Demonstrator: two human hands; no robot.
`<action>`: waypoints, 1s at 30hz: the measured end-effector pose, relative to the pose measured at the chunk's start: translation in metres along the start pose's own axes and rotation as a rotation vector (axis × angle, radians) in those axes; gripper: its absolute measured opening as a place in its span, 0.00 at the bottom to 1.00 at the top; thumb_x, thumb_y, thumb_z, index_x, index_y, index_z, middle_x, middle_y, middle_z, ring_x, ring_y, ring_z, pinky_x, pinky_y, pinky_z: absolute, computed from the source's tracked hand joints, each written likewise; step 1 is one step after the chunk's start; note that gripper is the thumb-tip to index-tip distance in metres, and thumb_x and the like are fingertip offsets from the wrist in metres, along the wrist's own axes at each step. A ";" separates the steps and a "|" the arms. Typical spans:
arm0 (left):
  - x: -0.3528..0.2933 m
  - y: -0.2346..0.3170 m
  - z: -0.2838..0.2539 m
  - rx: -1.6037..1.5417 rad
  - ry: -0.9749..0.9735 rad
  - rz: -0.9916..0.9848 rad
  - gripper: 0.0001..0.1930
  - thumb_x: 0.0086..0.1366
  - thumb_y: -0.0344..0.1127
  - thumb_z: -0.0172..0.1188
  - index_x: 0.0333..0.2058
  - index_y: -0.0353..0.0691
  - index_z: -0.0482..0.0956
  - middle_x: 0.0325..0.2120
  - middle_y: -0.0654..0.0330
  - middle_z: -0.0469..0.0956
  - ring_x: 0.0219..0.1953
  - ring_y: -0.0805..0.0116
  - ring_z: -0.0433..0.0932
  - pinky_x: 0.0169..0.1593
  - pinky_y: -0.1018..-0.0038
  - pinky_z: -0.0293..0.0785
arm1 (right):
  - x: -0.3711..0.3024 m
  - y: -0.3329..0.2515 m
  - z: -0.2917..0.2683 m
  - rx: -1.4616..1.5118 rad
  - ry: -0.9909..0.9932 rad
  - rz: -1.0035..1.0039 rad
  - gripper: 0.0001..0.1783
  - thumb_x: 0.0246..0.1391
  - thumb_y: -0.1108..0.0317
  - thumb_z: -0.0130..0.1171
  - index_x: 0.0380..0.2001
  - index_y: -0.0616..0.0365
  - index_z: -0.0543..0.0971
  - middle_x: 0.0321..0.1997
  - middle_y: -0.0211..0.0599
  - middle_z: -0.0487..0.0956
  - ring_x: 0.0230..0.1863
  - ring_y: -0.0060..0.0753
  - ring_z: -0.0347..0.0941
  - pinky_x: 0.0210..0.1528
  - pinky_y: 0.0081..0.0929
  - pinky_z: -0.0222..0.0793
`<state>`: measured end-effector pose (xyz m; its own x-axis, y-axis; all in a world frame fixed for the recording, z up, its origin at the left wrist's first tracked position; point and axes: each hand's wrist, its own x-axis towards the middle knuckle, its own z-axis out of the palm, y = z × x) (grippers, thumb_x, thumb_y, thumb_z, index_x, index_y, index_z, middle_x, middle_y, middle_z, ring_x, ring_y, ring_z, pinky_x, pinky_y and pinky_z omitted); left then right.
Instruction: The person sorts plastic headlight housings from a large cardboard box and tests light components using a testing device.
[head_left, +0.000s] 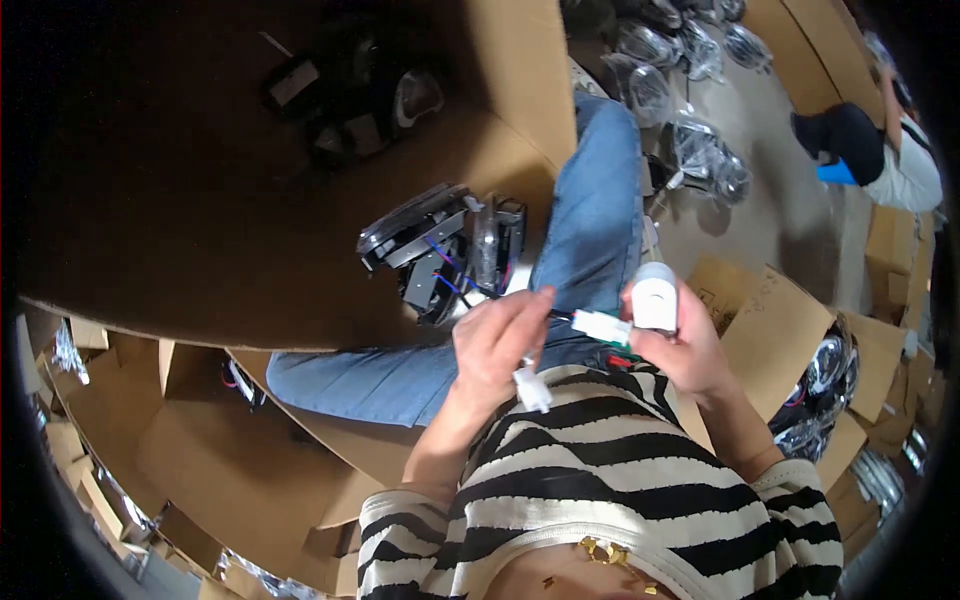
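ok so writing first: dark handwriting is running along a cardboard flap (783,322) to the right of the right hand (695,345), and a pale label (295,85) is sitting on one of the dark units (365,110) deep in the big cardboard box (525,70). that label's too small and dim to make out.

the white rounded device (655,290) is resting in the right hand, fingers wrapping round it and clamping it, thumb lying right by a white connector (600,327) just left of it. the left hand (490,345) is pinching a black cable (562,316) leading into that connector, thumb and fingertips seemingly pressing together. a white plug (533,390) is hanging below that hand, near the striped top (600,480).

lamp units (435,240) with blue and pink wires are lying just past the left hand, by the box's near corner.

room-wise, one jeans leg (600,200) is running along the box's right wall and the other (360,385) along its curved lower edge, so the hands are working in a tight pocket over the lap. grey floor (740,130) is opening up farther right, between bagged lamps (690,50) and another person (895,165).
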<state>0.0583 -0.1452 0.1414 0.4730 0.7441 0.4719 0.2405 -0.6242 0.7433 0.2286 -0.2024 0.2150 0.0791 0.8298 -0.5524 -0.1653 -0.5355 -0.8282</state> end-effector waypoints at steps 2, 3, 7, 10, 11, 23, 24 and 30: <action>-0.003 0.002 0.001 -0.083 -0.054 -0.032 0.22 0.33 0.25 0.56 0.35 0.35 0.70 0.22 0.59 0.70 0.15 0.70 0.67 0.17 0.78 0.60 | -0.003 0.002 -0.003 0.046 0.039 0.091 0.19 0.34 0.80 0.47 0.35 0.59 0.62 0.29 0.27 0.64 0.31 0.16 0.60 0.32 0.14 0.57; -0.005 0.002 0.002 -0.080 -0.074 -0.020 0.22 0.34 0.25 0.56 0.35 0.36 0.70 0.22 0.60 0.70 0.15 0.70 0.66 0.17 0.78 0.60 | -0.003 0.004 -0.003 0.047 0.021 0.082 0.19 0.34 0.80 0.47 0.35 0.59 0.62 0.29 0.27 0.64 0.31 0.16 0.60 0.32 0.14 0.57; -0.009 0.007 0.005 -0.058 -0.094 -0.027 0.22 0.34 0.25 0.55 0.36 0.35 0.69 0.22 0.60 0.69 0.16 0.71 0.66 0.17 0.78 0.60 | -0.006 0.013 0.000 0.080 0.125 -0.046 0.21 0.29 0.75 0.44 0.35 0.62 0.62 0.31 0.34 0.64 0.27 0.20 0.59 0.29 0.14 0.56; -0.010 0.009 0.005 -0.073 -0.146 -0.065 0.19 0.37 0.25 0.55 0.35 0.34 0.69 0.22 0.61 0.68 0.16 0.70 0.66 0.18 0.78 0.60 | -0.005 0.015 -0.006 0.202 0.122 0.025 0.19 0.35 0.74 0.41 0.37 0.60 0.61 0.31 0.30 0.64 0.34 0.19 0.60 0.33 0.13 0.58; -0.011 0.009 0.005 -0.062 -0.132 -0.050 0.19 0.37 0.25 0.55 0.35 0.34 0.69 0.22 0.61 0.68 0.16 0.70 0.66 0.18 0.78 0.60 | -0.005 0.017 -0.007 0.195 0.100 0.030 0.19 0.35 0.74 0.41 0.37 0.60 0.61 0.31 0.30 0.64 0.34 0.19 0.60 0.33 0.13 0.58; 0.005 0.012 -0.014 -0.240 -0.205 -0.188 0.20 0.37 0.25 0.53 0.36 0.33 0.68 0.17 0.61 0.66 0.17 0.70 0.67 0.19 0.77 0.63 | -0.001 0.020 -0.011 -0.008 0.168 -0.080 0.19 0.46 0.58 0.39 0.36 0.62 0.62 0.30 0.33 0.66 0.29 0.17 0.61 0.26 0.11 0.60; 0.008 0.010 -0.024 -0.205 -0.086 -0.205 0.19 0.38 0.25 0.52 0.35 0.34 0.68 0.17 0.61 0.67 0.19 0.70 0.68 0.21 0.78 0.65 | 0.002 0.018 -0.015 0.081 0.135 -0.123 0.19 0.46 0.58 0.38 0.36 0.62 0.62 0.30 0.33 0.66 0.29 0.17 0.61 0.26 0.11 0.60; -0.003 0.028 -0.139 -0.066 0.799 -0.571 0.10 0.48 0.34 0.51 0.20 0.30 0.69 0.24 0.49 0.69 0.21 0.71 0.67 0.22 0.79 0.66 | -0.006 0.015 -0.019 -0.101 0.058 -0.112 0.14 0.46 0.66 0.42 0.37 0.61 0.63 0.31 0.31 0.67 0.29 0.18 0.61 0.26 0.14 0.59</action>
<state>-0.0545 -0.1321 0.2265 -0.4175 0.8869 0.1976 0.1955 -0.1247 0.9727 0.2444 -0.2186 0.2038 0.1481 0.8764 -0.4582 -0.0523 -0.4558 -0.8886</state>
